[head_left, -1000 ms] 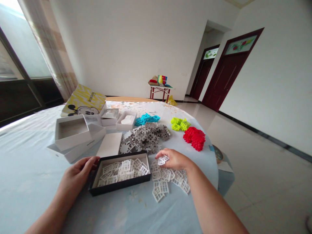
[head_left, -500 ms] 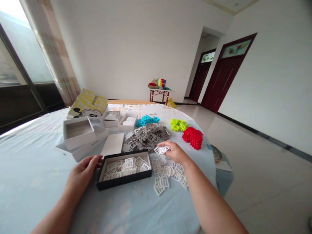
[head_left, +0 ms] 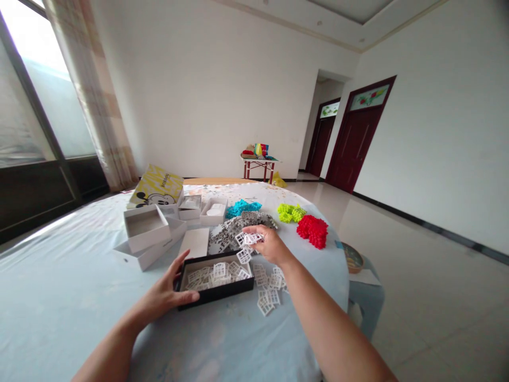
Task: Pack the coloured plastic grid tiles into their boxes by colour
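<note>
My left hand (head_left: 172, 289) spans the left end of a shallow black box (head_left: 226, 291), thumb along the front side and fingers at the back corner. Inside the box lies a heap of white lattice pieces (head_left: 220, 271) shaped like small windows. Over the box's right end, my right hand (head_left: 272, 247) is closed on several of the same white window pieces (head_left: 251, 240). One window piece (head_left: 244, 257) hangs just below that hand; whether it is still touching cannot be made out. More loose window pieces (head_left: 269, 294) lie on the cloth right of the box, partly hidden by my right forearm.
Behind the box is a pile of grey pieces (head_left: 226, 231), with blue pieces (head_left: 243, 208), lime-green pieces (head_left: 291, 213) and red pieces (head_left: 312, 231) around it. White boxes (head_left: 146, 228) and a yellow cartoon box (head_left: 157, 187) stand at left. A stool (head_left: 368, 286) is beyond the table's right edge.
My right hand has moved left from above the loose pieces to over the box, carrying window pieces. My left hand has opened out from the box's corner to span its end. The view has tilted up.
</note>
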Available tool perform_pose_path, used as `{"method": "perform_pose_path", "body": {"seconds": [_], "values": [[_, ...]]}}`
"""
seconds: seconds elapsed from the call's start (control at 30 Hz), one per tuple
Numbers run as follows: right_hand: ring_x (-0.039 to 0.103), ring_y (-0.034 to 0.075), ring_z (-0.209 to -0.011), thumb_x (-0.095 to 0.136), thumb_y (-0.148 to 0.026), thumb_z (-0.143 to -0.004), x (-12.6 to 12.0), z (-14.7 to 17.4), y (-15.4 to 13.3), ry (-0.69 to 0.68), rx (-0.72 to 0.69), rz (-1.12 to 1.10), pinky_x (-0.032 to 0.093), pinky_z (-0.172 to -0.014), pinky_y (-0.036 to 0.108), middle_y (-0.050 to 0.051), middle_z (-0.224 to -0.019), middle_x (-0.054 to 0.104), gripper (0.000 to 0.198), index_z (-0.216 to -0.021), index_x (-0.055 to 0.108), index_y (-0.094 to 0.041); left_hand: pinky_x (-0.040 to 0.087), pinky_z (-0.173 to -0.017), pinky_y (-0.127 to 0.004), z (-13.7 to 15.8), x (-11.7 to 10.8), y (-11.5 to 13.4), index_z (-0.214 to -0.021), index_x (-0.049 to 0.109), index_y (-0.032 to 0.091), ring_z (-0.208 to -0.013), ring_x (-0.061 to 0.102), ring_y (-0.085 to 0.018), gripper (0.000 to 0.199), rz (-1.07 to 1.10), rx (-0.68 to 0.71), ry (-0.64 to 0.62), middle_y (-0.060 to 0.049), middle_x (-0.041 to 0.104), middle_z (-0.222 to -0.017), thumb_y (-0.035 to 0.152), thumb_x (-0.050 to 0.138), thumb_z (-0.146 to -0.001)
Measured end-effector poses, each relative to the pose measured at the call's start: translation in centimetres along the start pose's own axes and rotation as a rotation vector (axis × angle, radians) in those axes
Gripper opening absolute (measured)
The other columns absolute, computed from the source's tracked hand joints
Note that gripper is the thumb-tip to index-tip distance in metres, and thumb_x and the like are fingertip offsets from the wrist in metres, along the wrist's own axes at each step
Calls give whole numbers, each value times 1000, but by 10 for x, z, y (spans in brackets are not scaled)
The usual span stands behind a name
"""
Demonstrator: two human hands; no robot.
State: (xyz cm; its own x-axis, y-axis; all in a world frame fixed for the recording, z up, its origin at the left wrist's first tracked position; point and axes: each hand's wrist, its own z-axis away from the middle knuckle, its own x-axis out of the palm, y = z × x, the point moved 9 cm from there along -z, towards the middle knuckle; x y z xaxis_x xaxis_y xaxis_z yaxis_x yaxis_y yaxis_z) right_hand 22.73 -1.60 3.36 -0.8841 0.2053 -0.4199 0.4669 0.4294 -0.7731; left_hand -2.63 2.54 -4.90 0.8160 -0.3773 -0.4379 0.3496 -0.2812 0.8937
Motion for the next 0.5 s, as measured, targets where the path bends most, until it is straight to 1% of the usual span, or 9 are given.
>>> {"method": "perform_pose_path", "body": {"seconds": [0.13, 0.23, 0.3, 0.33, 0.4, 0.5], "values": [[59, 16, -91, 64, -13, -67, 27, -3, -10, -74, -27, -9, 46, -84, 30, 4, -98, 61, 38, -104, 64, -20, 32, -102, -48, 2, -3, 4, -141, 23, 20, -124, 40, -34, 103, -76, 11, 23, -16, 40, -140, 46, 75, -55], [59, 16, -91, 70, -21, -65, 48, 3, -13, -207, -21, -88, 47, -82, 29, 5, -101, 58, 45, -110, 61, -21, 31, -102, -47, 4, -2, 12, -140, 25, 20, -124, 40, -33, 99, -115, 37, 27, -15, 43, -138, 46, 74, -57], [58, 17, -96, 72, -26, -64, 55, 8, -13, -266, -25, -138, 47, -84, 31, 5, -107, 56, 53, -114, 57, -23, 32, -102, -47, 6, 1, 16, -140, 25, 22, -123, 42, -33, 97, -118, 44, 18, -13, 45, -137, 45, 73, -59], [57, 18, -98, 72, -28, -63, 55, 10, -12, -265, -29, -158, 47, -85, 31, 5, -110, 55, 54, -115, 57, -23, 33, -101, -47, 6, 2, 18, -140, 24, 22, -122, 43, -33, 97, -117, 44, 11, -13, 45, -136, 45, 72, -60], [56, 18, -101, 70, -29, -66, 46, 13, -8, -197, -34, -200, 46, -85, 32, 5, -112, 55, 49, -113, 57, -24, 32, -102, -46, 7, 5, 19, -141, 23, 22, -122, 43, -32, 96, -123, 37, -1, -13, 44, -137, 46, 71, -61], [56, 17, -99, 59, -28, -76, 21, 19, 2, 17, -29, -251, 47, -84, 31, 6, -108, 58, 32, -107, 59, -22, 31, -102, -47, 9, 6, 19, -140, 25, 23, -123, 41, -33, 94, -137, 18, 30, -13, 41, -139, 48, 71, -61]]}}
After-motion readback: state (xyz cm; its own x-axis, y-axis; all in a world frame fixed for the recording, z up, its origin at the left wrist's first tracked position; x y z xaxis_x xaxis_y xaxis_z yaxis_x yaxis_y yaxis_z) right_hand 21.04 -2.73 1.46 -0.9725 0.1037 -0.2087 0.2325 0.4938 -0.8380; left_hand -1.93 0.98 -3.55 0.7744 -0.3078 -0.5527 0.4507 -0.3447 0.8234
